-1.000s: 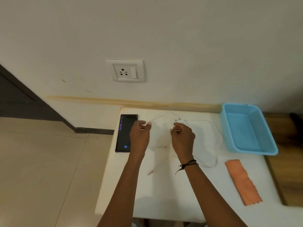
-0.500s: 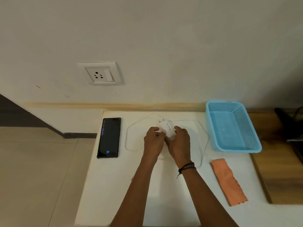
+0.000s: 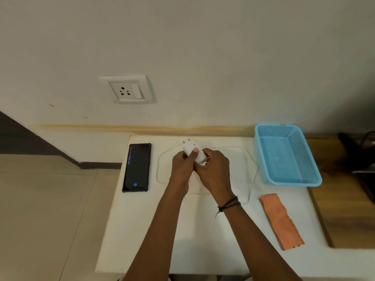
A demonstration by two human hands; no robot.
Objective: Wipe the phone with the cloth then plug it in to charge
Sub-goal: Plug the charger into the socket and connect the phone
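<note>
Both hands clamped on the small white plastic charger brick (image 3: 193,152), left hand (image 3: 182,166) and right hand (image 3: 215,169) pinching its sides, prongs aimed at the wall. Light, rigid, a bit slick; best held by the flat faces. Thin white cable (image 3: 250,173) floppy, looped over the white worktop (image 3: 142,230), likely to snag. Black phone in rubbery case (image 3: 137,167) flat near the left edge, so easy to knock off. Folded orange cloth (image 3: 281,221) lying right, beside light blue mesh plastic basket (image 3: 288,157). Plenty of open room up to the white wall socket (image 3: 127,90).
</note>
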